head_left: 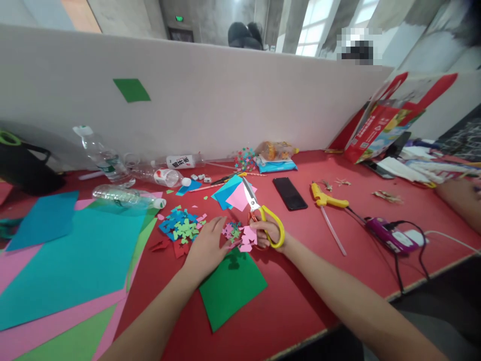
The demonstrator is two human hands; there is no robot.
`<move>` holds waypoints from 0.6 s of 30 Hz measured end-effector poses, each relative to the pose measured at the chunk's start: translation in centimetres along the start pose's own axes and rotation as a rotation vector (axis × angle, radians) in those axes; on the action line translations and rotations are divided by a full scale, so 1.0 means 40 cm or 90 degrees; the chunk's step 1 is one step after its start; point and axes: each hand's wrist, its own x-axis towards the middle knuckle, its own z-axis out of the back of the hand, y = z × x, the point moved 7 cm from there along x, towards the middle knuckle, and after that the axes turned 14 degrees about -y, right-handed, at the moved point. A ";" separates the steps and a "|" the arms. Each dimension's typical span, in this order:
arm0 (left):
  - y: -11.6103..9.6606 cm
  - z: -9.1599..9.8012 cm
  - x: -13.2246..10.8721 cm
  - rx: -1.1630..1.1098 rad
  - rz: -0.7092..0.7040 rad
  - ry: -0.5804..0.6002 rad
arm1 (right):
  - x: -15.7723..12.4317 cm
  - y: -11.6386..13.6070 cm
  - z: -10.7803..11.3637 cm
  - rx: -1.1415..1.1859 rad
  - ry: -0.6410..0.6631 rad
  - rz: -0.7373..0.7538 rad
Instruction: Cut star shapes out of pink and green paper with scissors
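My right hand [267, 233] is closed around a pair of scissors [278, 228] with a yellow and a red handle loop, blades pointing up and away. Pink paper pieces [248, 236] are at that hand's fingertips; whether they are held or just touched is unclear. My left hand [208, 245] rests low over the table, fingers stretched out beside a small heap of tiny stars [232, 231]. To its left are cut blue bits [173, 223], light green bits [186, 229] and red scraps [180, 248]. A green paper square [233, 291] lies below both hands.
Large coloured sheets [75, 260] cover the left side. Plastic bottles [124, 195] lie behind them. A black phone [289, 193], a yellow glue gun [326, 196] and a purple power strip [393, 235] are on the right. A white partition [210, 100] bounds the table's back.
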 end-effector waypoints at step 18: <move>0.013 -0.083 0.067 -0.224 -0.008 0.126 | -0.049 0.055 -0.061 0.075 0.009 0.033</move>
